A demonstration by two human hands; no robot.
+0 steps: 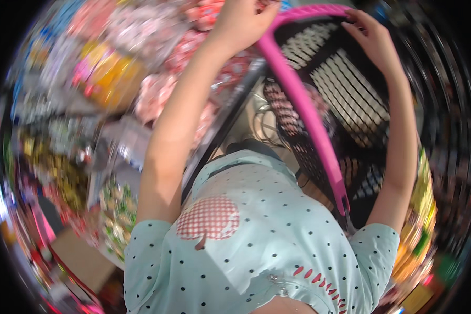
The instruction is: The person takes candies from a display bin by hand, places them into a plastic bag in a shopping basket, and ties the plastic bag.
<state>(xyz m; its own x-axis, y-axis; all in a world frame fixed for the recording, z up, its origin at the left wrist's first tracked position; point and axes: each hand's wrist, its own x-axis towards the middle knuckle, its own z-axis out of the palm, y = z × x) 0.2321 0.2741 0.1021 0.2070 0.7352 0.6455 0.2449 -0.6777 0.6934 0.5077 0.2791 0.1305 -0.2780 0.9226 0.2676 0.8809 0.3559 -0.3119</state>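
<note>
A black lattice plastic basket (369,146) with a pink handle (298,94) is tipped toward me at the right, with pale surfaces showing through its openings. My right hand (371,36) has its fingers curled over the pink top of the basket at the upper right. My left hand (251,21), at the upper edge beside the pink handle, is closed with fingertips together; what it grips is cut off and too blurred to make out.
Piles of plastic-wrapped goods (110,68) in pink, yellow and white fill the left, bordered by a dark rail (225,120). A cardboard box (83,259) lies lower left. Yellow-green packaged items (418,225) stand at the right. Coiled wires (261,125) show behind the basket.
</note>
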